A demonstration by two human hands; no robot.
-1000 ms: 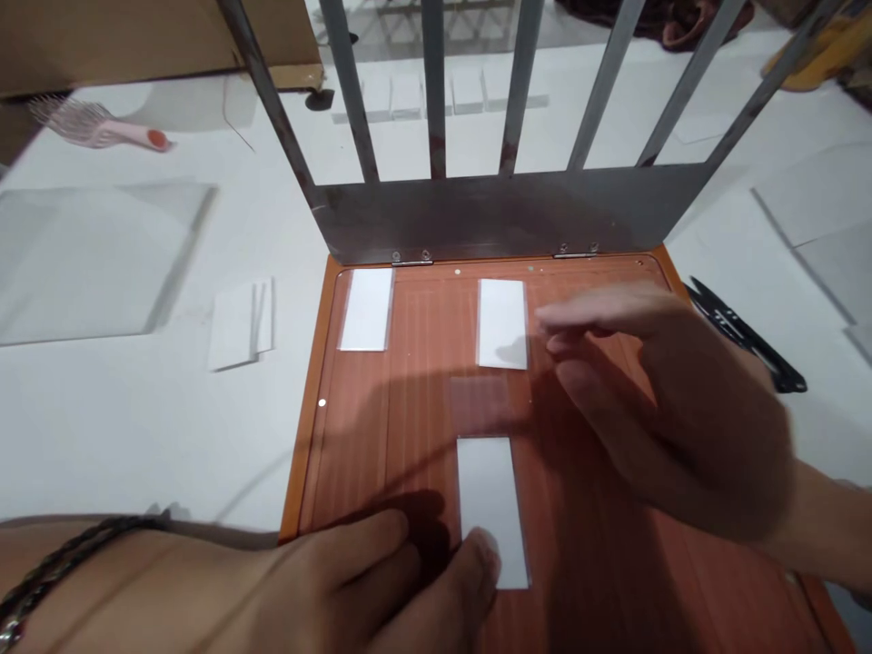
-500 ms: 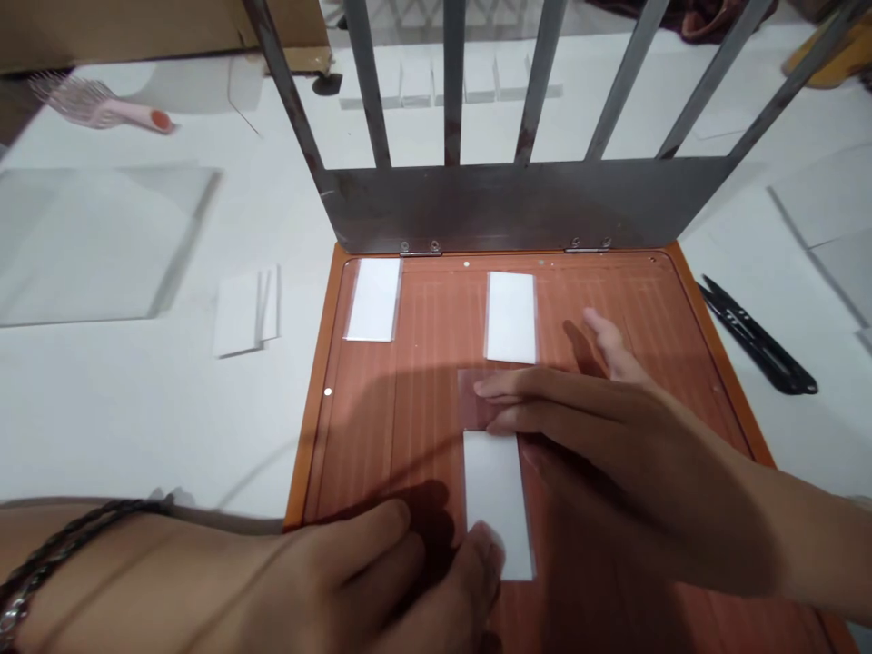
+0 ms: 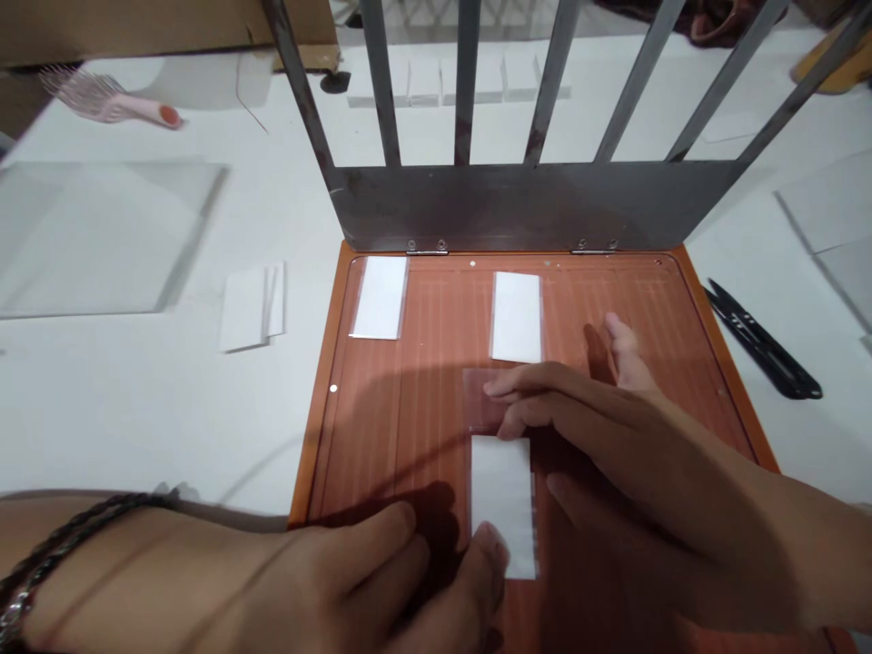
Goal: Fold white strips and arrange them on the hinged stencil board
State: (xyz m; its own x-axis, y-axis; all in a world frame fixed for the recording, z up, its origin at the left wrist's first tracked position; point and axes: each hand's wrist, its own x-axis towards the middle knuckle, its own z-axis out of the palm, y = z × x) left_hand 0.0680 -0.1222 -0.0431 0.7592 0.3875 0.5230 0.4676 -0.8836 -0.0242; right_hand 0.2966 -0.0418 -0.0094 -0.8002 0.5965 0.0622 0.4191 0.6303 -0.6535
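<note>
A white card [image 3: 500,490] in a thin clear sleeve lies lengthwise on the reddish-brown ribbed board [image 3: 422,391]. The thumb of my left hand [image 3: 381,581] presses on the card's lower left edge, with the other fingers curled in. My right hand [image 3: 599,445] lies over the upper end, fingers stretched out and the upper finger apart. Its fingertips touch the bare clear end of the sleeve [image 3: 479,400]. Two more white cards in clear sleeves lie farther up the board, a left card [image 3: 380,298] and a middle card [image 3: 516,318].
A grey metal slatted frame [image 3: 531,204] stands hinged up at the board's far edge. Black thread snips [image 3: 763,341] lie at right. Leftward are small white cards [image 3: 245,309], a stack of clear sheets [image 3: 102,241] and a pink brush [image 3: 113,100]. White stacks [image 3: 422,82] sit behind the frame.
My right fingers have shifted slightly right and lifted a little off the card's upper right edge. More of the card's upper right corner shows. My left hand is nearly still; the view has shifted slightly.
</note>
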